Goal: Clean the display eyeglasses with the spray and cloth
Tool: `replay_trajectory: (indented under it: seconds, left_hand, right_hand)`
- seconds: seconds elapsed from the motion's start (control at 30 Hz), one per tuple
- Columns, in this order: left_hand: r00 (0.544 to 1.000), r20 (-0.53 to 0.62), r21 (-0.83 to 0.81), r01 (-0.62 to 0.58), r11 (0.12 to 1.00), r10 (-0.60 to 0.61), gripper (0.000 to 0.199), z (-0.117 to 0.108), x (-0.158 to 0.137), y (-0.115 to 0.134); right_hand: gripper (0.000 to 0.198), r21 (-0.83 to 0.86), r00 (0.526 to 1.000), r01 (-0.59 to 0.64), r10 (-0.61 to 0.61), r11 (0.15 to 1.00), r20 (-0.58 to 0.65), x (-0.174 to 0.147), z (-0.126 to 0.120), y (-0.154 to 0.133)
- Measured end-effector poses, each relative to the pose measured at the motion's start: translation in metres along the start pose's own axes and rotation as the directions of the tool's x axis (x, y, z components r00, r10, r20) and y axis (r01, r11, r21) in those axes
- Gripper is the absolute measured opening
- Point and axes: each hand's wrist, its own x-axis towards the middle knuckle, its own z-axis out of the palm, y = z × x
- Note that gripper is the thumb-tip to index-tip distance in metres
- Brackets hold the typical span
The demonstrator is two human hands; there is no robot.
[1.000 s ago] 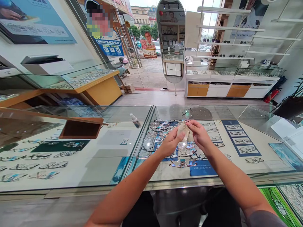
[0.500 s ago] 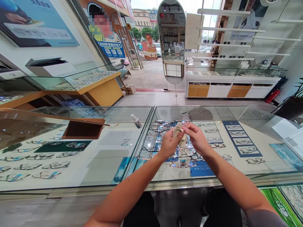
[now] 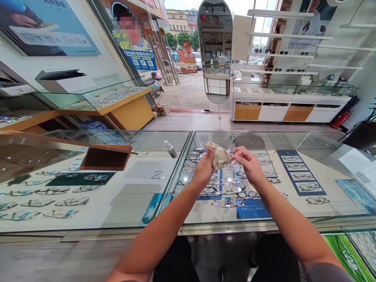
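Observation:
My left hand (image 3: 205, 166) is closed on a crumpled beige cloth (image 3: 220, 156), thumb pressed on its near side. My right hand (image 3: 248, 164) pinches at the cloth's right edge, thumb against forefinger. What it grips looks like a thin-rimmed pair of glasses (image 3: 233, 139); a slim dark curved part shows just beyond the fingers, and the cloth hides the rest. Both hands are above the glass counter, over crowded rows of eyeglasses (image 3: 227, 202).
A small white spray bottle (image 3: 170, 149) stands on the counter (image 3: 188, 228), left of my hands. Further left is a brown-framed tabletop mirror (image 3: 105, 158). More glasses lie on a dark blue display strip (image 3: 302, 172) at right. A tall oval mirror (image 3: 216, 51) stands beyond the counter.
The cloth is spread wider and higher between my hands. My left hand has shifted a little left, my right hand slightly right, so they are further apart.

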Motion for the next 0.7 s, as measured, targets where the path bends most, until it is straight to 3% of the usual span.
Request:
replay_trajectory:
  seconds: [0.13,0.27,0.43,0.7]
  left_hand:
    - [1.0,-0.014,-0.061,-0.003,0.998,0.002,0.071,0.0,0.001,0.004]
    - [0.999,0.045,-0.045,-0.001,0.999,0.003,0.066,0.0,0.0,0.006]
    - [0.993,0.118,0.023,0.001,1.0,-0.004,0.055,-0.002,-0.001,0.008]
    - [0.983,0.176,0.054,0.036,0.998,-0.045,0.058,-0.004,-0.003,0.012]
  right_hand:
    - [0.03,-0.092,0.997,-0.033,0.039,0.995,0.061,-0.003,0.003,0.0]
    - [0.026,-0.13,0.993,-0.052,0.064,0.99,0.096,-0.004,0.006,0.004]
    - [0.022,-0.068,0.99,-0.076,0.083,0.995,0.113,-0.002,0.007,0.008]
    - [0.025,0.028,0.987,-0.113,0.109,0.993,0.115,-0.004,0.009,0.009]
